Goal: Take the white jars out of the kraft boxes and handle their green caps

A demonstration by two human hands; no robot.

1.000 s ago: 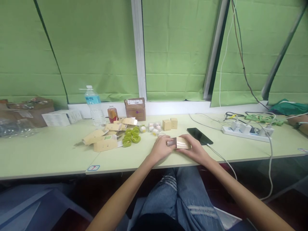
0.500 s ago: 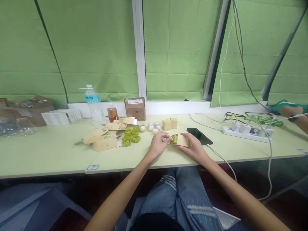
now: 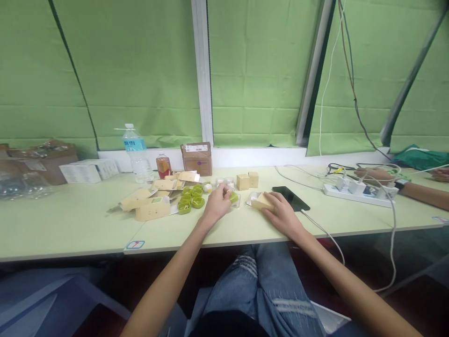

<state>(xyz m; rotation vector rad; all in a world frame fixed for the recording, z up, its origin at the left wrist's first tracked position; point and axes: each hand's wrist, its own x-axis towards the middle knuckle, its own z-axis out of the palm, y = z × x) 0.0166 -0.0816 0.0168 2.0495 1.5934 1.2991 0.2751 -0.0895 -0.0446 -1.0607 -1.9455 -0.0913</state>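
My right hand (image 3: 280,213) rests on the table and grips a small tan cardboard box (image 3: 261,201) with an open end toward the left. My left hand (image 3: 218,203) is closed around a small green item in clear plastic (image 3: 233,197), a little left of the box. Just left of that hand lie several green plastic pieces (image 3: 191,198) and flat tan cardboard sleeves (image 3: 150,202). Two closed tan cube boxes (image 3: 247,180) stand behind the hands.
A black phone (image 3: 291,198) lies right of the box with a white cable (image 3: 326,234) running off the table edge. A water bottle (image 3: 135,154), a small amber bottle (image 3: 163,166) and a brown carton (image 3: 197,159) stand at the back. Another person's arm (image 3: 417,193) lies by the power strip (image 3: 358,191).
The box was held in both hands. My left hand has drawn the green item out of it and moved left, while my right hand set the box down on the table.
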